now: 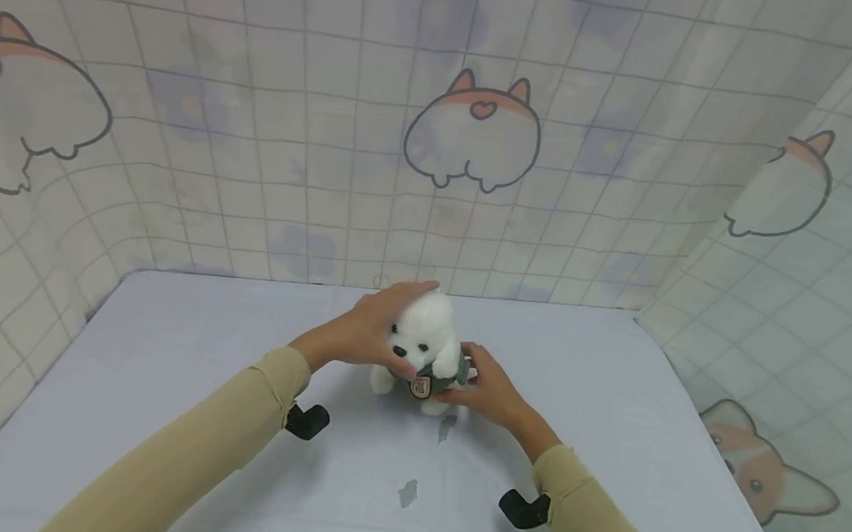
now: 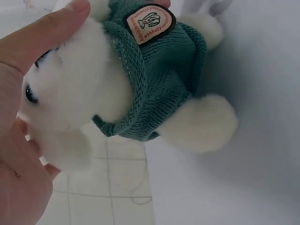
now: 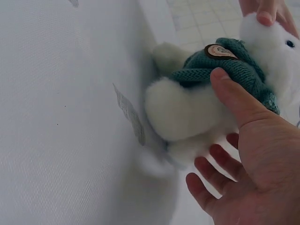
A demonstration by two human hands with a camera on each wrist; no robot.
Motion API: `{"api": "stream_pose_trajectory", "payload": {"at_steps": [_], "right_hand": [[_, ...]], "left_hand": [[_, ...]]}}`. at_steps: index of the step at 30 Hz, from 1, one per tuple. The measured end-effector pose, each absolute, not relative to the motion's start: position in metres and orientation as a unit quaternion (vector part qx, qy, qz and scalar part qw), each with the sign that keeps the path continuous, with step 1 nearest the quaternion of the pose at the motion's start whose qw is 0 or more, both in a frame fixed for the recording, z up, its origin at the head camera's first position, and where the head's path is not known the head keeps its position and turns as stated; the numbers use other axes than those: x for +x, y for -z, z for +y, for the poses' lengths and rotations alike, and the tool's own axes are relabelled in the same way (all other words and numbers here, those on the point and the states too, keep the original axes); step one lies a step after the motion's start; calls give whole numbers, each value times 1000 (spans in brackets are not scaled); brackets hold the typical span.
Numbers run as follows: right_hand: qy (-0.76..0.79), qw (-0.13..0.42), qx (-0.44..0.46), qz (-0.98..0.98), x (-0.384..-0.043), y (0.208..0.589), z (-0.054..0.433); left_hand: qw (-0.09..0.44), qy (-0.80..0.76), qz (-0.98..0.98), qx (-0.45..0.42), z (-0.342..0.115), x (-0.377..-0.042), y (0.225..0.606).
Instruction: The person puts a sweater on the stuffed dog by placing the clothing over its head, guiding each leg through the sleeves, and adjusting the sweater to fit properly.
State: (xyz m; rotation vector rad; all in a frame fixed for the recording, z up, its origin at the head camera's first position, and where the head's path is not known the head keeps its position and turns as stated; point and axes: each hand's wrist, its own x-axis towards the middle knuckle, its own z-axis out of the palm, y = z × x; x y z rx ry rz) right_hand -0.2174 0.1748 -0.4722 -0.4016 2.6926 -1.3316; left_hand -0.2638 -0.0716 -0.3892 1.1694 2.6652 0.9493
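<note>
A white, grid-printed cloth with corgi drawings (image 1: pixel 362 113) hangs behind and beside the pale, smooth-topped bench (image 1: pixel 207 317), apparently to screen off the surroundings. Near the bench's far edge, roughly central, is the fluffy white plush dog (image 1: pixel 428 336), upright, its feet apparently resting on the surface, which would take most of its weight.

Both hands hold it, partly open to its width. The left hand (image 1: pixel 373 328) wraps the head, thumb across the front of the face and fingers behind, probably because the round head tips easily. The right hand (image 1: pixel 491 392) has its thumb pressed on the green knitted sweater (image 2: pixel 164 70) and its fingers loosely curved behind the body, likely to steady it low down.

On the sweater's chest sits a pinkish, dark-rimmed badge (image 2: pixel 150 22), facing the person.
</note>
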Motion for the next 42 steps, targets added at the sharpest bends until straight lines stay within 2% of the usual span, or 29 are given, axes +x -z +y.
{"api": "stream_pose_trajectory", "payload": {"at_steps": [9,19,28,35,42], "right_hand": [[395,74,-162,901,-221,478,175],[401,106,-154,897,-213,471,164],[374,-6,-102,922,-218,455,166],[381,-74,-106,915,-222,442,175],[386,-111,-124,907,-227,438,177]], "left_hand": [[65,-316,868,377,-71,-263,390],[8,-358,869,342,-74,-263,399],[-11,-418,865,277,-86,-272,408],[15,-430,876,219,-96,-272,417],[29,-433,873,224,-99,-269,432]]}}
